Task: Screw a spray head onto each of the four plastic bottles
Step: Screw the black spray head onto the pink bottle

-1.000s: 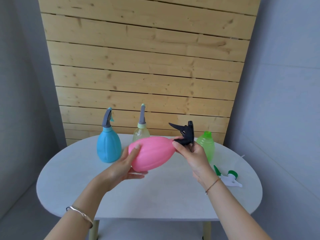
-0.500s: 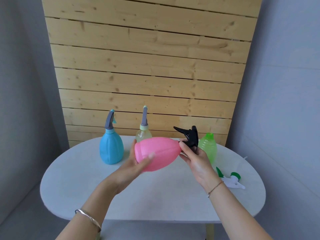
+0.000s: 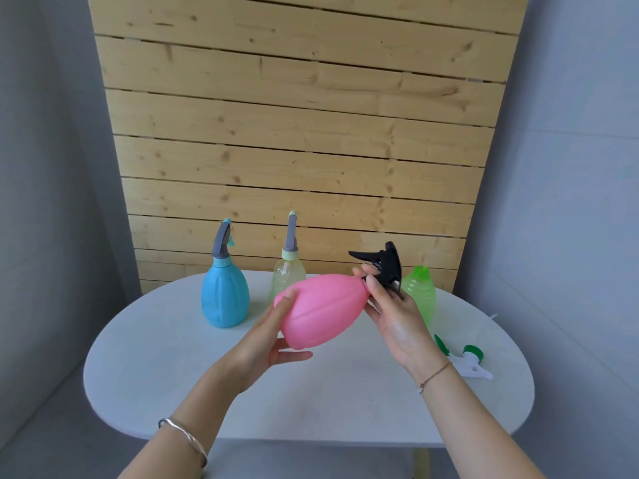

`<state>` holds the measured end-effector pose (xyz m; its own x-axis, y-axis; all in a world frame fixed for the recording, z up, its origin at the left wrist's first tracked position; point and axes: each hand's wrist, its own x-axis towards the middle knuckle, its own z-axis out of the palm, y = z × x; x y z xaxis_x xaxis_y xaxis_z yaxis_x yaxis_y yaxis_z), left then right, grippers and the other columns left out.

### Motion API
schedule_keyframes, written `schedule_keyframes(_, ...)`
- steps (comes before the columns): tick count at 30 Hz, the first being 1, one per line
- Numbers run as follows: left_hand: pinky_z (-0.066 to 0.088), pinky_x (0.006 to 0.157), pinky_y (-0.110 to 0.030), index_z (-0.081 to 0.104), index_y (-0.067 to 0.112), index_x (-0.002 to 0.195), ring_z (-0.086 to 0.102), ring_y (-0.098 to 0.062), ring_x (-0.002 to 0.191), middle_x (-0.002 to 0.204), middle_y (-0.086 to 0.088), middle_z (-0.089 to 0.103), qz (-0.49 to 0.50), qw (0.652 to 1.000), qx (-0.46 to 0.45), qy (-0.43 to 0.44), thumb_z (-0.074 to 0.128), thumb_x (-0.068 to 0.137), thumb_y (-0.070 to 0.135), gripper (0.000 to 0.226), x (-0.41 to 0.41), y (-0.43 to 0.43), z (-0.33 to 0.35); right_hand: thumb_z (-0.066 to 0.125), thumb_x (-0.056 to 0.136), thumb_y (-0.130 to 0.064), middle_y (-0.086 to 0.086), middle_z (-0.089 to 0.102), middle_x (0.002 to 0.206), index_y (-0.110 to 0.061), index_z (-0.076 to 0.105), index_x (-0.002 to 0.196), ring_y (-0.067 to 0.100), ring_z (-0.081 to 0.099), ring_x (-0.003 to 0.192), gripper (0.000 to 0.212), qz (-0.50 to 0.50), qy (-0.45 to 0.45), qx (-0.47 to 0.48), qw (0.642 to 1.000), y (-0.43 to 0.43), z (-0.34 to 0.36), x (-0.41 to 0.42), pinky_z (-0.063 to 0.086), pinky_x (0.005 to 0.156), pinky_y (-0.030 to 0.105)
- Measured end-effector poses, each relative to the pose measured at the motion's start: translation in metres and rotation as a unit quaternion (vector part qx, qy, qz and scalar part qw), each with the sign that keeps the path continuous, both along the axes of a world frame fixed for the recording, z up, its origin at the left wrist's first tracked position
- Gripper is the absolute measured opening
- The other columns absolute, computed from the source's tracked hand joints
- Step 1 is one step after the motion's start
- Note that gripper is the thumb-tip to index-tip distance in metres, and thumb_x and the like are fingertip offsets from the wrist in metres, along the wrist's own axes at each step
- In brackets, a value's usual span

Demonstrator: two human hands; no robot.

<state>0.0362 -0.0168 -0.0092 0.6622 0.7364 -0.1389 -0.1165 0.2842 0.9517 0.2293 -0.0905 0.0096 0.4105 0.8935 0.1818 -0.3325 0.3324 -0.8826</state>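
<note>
A pink bottle (image 3: 321, 311) is held tilted above the table, neck to the right. My left hand (image 3: 268, 344) cups its base from below and behind. A black spray head (image 3: 383, 262) sits on the neck, and my right hand (image 3: 390, 311) pinches its collar with thumb and fingers. Standing at the back are a blue bottle (image 3: 224, 299) with a grey spray head and a clear yellowish bottle (image 3: 288, 276) with a grey head. A green bottle (image 3: 420, 292) without a head stands behind my right hand. A white and green spray head (image 3: 465, 361) lies on the table at the right.
The white oval table (image 3: 173, 357) stands in front of a wooden slat wall (image 3: 294, 133), with grey walls on both sides. The table's front edge runs just beyond my forearms.
My left hand shifted its hold lower under the pink bottle's base, and my right hand's fingers moved round the black head's collar. The bottle stays tilted in the same place.
</note>
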Motion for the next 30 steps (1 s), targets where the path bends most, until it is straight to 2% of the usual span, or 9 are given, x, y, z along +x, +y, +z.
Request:
schedule_keyframes(3,0.059,0.054,-0.032,0.054,0.029,0.109,0.073,-0.032,0.085,0.109,-0.016,0.067,0.009,0.995,-0.098,-0.004,0.063,0.054,0.071,0.070,0.003,0.002,-0.006,0.068,0.072,-0.028,0.000,0.071,0.114,-0.016,0.064,0.111,0.010,0.061,0.113,0.040,0.022,-0.021,0.011,0.999,0.003,0.001,-0.007,0.049,0.096,0.027)
schedule_keyframes(7,0.058,0.049,-0.029,0.056,0.025,0.111,0.072,-0.035,0.081,0.096,-0.016,0.071,0.020,0.992,-0.119,-0.044,0.070,0.050,0.071,0.077,0.008,0.001,-0.012,0.071,0.067,-0.032,-0.001,0.075,0.102,-0.007,0.066,0.109,0.009,0.066,0.107,0.049,-0.033,-0.017,0.012,0.999,0.008,0.003,-0.012,0.051,0.094,0.021)
schedule_keyframes(14,0.058,0.054,-0.026,0.051,0.029,0.123,0.072,-0.032,0.084,0.110,-0.017,0.067,0.043,0.996,-0.060,-0.055,0.061,0.057,0.075,0.082,0.013,-0.001,-0.016,0.067,0.083,-0.023,-0.005,0.076,0.093,-0.014,0.071,0.097,0.007,0.067,0.096,0.017,-0.100,-0.011,-0.017,0.995,0.018,0.004,-0.017,0.049,0.095,0.027)
schedule_keyframes(18,0.059,0.066,-0.027,0.042,0.027,0.135,0.072,-0.026,0.092,0.123,-0.016,0.061,0.044,0.996,-0.038,-0.062,0.057,0.060,0.075,0.090,0.017,-0.002,-0.017,0.069,0.069,-0.046,-0.001,0.070,0.110,-0.019,0.060,0.114,0.014,0.063,0.105,0.052,-0.029,-0.075,-0.093,0.992,0.020,0.007,-0.024,0.052,0.092,0.033)
schedule_keyframes(21,0.059,0.071,-0.029,0.041,0.025,0.134,0.071,-0.023,0.096,0.122,-0.013,0.062,0.033,0.996,-0.050,-0.065,0.052,0.070,0.071,0.080,0.020,-0.002,-0.014,0.076,0.056,-0.047,0.003,0.067,0.115,-0.022,0.054,0.122,0.018,0.064,0.105,0.074,0.045,-0.115,-0.148,0.981,0.023,0.002,-0.036,0.056,0.087,0.036)
schedule_keyframes(23,0.060,0.074,-0.033,0.042,0.026,0.132,0.070,-0.023,0.100,0.122,-0.010,0.062,0.034,0.999,-0.031,-0.022,0.047,0.079,0.066,0.067,0.018,0.002,-0.011,0.078,0.053,-0.046,0.005,0.067,0.116,-0.021,0.052,0.124,0.019,0.064,0.105,0.079,0.041,-0.130,-0.157,0.978,0.027,0.003,-0.032,0.057,0.086,0.037)
schedule_keyframes(25,0.060,0.076,-0.033,0.046,0.025,0.129,0.069,-0.021,0.099,0.121,-0.004,0.061,0.051,0.998,0.019,0.043,0.049,0.086,0.056,0.054,0.013,0.009,-0.010,0.080,0.052,-0.045,0.004,0.065,0.116,-0.020,0.050,0.124,0.019,0.063,0.105,0.082,-0.008,-0.148,-0.160,0.976,0.033,0.006,-0.019,0.055,0.090,0.041)
schedule_keyframes(27,0.059,0.074,-0.028,0.052,0.021,0.124,0.068,-0.018,0.097,0.118,0.001,0.063,0.074,0.991,0.058,0.093,0.053,0.089,0.046,0.043,0.008,0.016,-0.010,0.082,0.061,-0.036,0.001,0.064,0.115,-0.021,0.050,0.123,0.015,0.062,0.101,0.071,-0.080,-0.160,-0.150,0.972,0.041,0.007,-0.001,0.053,0.091,0.040)
schedule_keyframes(30,0.056,0.073,-0.025,0.054,0.019,0.121,0.067,-0.016,0.093,0.110,0.004,0.066,0.093,0.980,0.096,0.146,0.053,0.092,0.039,0.034,0.005,0.025,-0.013,0.082,0.067,-0.029,-0.002,0.062,0.116,-0.020,0.049,0.125,0.005,0.060,0.095,0.067,-0.161,-0.196,-0.133,0.958,0.052,0.000,0.024,0.049,0.079,0.025)
